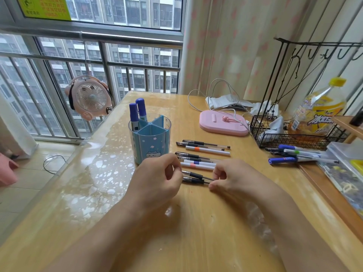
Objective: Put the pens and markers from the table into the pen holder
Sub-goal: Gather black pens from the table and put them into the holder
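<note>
A blue pen holder (pixel 150 141) with dividers stands mid-table, two blue markers (pixel 137 112) upright in its far-left section. To its right, several gel pens and white markers (pixel 204 149) lie in rows on the table. My left hand (pixel 157 179) and my right hand (pixel 233 177) meet at the two nearest black-grip pens (pixel 194 178), each hand's fingertips pinching one end of them. More pens and a blue marker (pixel 284 160) lie in a heap at the right, by the wire basket.
A pink lamp base (pixel 224 122) with white cable sits behind the pens. A black wire basket (pixel 294 134) holding a yellow bottle (pixel 318 110) stands at right, next to a clear plastic box (pixel 345 154). A pink fan (pixel 90 97) hangs on the window railing at left.
</note>
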